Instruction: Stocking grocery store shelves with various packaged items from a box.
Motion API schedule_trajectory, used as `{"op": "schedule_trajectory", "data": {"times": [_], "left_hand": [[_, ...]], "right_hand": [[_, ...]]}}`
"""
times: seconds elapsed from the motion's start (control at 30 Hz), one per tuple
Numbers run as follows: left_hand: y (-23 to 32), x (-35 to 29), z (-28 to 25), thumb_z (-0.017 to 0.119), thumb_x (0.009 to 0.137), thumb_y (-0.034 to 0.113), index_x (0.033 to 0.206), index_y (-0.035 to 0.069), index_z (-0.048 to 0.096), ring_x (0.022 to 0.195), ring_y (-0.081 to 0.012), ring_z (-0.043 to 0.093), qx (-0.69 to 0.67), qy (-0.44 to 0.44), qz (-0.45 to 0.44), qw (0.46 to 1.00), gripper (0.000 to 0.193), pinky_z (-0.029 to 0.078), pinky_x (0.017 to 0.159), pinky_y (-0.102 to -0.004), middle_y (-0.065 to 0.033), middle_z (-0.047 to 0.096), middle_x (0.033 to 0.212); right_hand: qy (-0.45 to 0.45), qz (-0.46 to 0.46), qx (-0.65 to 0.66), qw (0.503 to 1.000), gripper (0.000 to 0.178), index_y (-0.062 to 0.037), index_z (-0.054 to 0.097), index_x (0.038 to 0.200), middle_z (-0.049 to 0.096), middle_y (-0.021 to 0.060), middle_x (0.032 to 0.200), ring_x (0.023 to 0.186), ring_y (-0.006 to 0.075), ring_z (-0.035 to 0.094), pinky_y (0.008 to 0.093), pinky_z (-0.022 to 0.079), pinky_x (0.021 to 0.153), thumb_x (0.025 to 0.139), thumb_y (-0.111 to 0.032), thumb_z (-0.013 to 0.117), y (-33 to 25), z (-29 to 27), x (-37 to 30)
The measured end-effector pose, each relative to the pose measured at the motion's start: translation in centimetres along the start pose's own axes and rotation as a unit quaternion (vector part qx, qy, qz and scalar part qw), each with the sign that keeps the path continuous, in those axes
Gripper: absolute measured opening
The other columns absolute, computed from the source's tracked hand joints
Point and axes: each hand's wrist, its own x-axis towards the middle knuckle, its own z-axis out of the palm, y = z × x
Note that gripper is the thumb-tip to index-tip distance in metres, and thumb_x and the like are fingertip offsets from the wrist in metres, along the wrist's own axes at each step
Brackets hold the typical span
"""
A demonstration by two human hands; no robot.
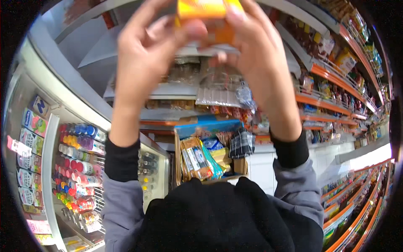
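Observation:
Both my arms are raised in front of me, hands at the upper edge of the head view. Between them is a yellow-orange box (203, 9), blurred and partly cut off by the edge. My left hand (145, 54) closes on its left side, the thumb against its front. On the other side my right hand (258, 48) grips it, with fingers along the top and side. Below the hands, shelves hold clear plastic-wrapped packs (218, 96). An open cardboard box (177, 157) stands low in front of me, holding several packets and a dark checked cloth (242, 143).
At left, a fridge with a pale frame (50, 168) holds rows of bottles (84, 168) and milk cartons (31, 159). Orange-edged shelves (336, 75) of snack packets run along the right, with more racks (361, 206) at lower right. White floor tiles (262, 168) lie beside the cardboard box.

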Motion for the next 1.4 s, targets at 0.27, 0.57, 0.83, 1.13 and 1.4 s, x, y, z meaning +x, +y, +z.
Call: {"op": "schedule_trajectory", "data": {"times": [0.27,0.57,0.83,1.13,1.4], "left_hand": [[0.6,-9.5,-4.1,0.082,0.058,0.018,0.115,0.004,0.052,0.113,-0.0312,0.046,0.167,-0.042,0.061,0.983,0.066,0.045,0.088,-0.0371,-0.0216,0.033,0.129],[-1.5,-14.9,-7.0,0.081,0.058,0.015,0.112,0.007,0.053,0.115,-0.0358,0.044,0.177,-0.036,0.008,0.984,0.061,0.043,0.090,-0.0410,-0.0233,0.034,0.128],[-8.0,-11.8,-9.2,0.074,0.069,0.016,0.121,0.002,0.047,0.117,-0.0237,0.042,0.069,0.024,-0.132,0.988,0.059,0.039,0.094,-0.0337,-0.0145,0.036,0.131],[-13.3,-7.1,-10.9,0.067,0.077,0.016,0.116,0.000,0.047,0.108,-0.0181,0.049,0.056,0.116,-0.146,0.981,0.047,0.042,0.088,-0.0294,-0.0092,0.048,0.117],[-13.1,-5.8,-11.5,0.070,0.069,0.025,0.098,0.006,0.060,0.085,-0.0259,0.056,0.463,0.132,-0.038,0.875,0.036,0.042,0.076,-0.0349,-0.0079,0.060,0.091]], "right_hand": [[-0.103,-0.017,0.003,0.994,0.075,-0.0060,0.006,0.138,0.037,0.0178,0.123,0.108,0.0230,0.048,0.0319,0.045,0.084,0.081,-0.008,0.054,3.2,2.2,-8.0],[-0.118,0.111,0.059,0.985,0.075,-0.0075,0.003,0.138,0.032,0.0153,0.128,0.118,0.0220,0.036,0.0361,0.032,0.097,0.082,-0.007,0.052,8.3,3.9,-10.5],[-0.038,0.118,0.070,0.990,0.062,-0.0106,0.013,0.138,0.045,0.0103,0.115,0.083,0.0101,0.051,0.0214,0.043,0.063,0.088,-0.016,0.049,14.4,4.3,-4.2],[-0.020,0.129,-0.109,0.985,0.059,-0.0026,0.027,0.134,0.058,0.0074,0.093,0.072,0.0094,0.055,0.0214,0.042,0.056,0.088,-0.031,0.052,18.7,2.5,4.0],[0.028,-0.153,-0.563,0.812,0.052,-0.0016,0.054,0.112,0.060,0.0139,0.096,0.089,0.0312,0.053,0.0390,0.044,0.074,0.075,-0.038,0.063,16.6,1.3,6.0]]}}
